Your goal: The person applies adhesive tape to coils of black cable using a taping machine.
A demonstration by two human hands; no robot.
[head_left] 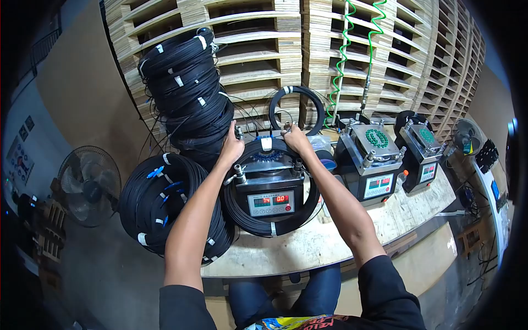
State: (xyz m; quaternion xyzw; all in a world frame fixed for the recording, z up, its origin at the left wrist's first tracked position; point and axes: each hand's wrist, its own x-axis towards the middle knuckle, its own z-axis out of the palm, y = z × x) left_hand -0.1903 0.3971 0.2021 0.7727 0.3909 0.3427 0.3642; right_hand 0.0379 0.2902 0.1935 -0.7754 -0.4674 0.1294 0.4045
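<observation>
In the head view a black polishing machine [245,195] with a lit red number display stands in front of me. A coil of black cable [253,226] hangs around its body. On its top lies a metal plate with a ring of blue connectors [267,157]. My left hand [233,146] is closed on a metal clamp knob [238,132] at the far left corner. At the far right corner my right hand [297,140] is closed on another metal clamp knob [286,128]. The near clamps [240,174] stand free of my hands.
Stacked black cable coils [190,104] rise at the back left, with more coils [144,192] beside my left arm. Two similar machines [363,165] with green connectors stand to the right. A single coil [317,104] leans against wooden pallets [264,49]. Fans [91,187] flank the table [324,247].
</observation>
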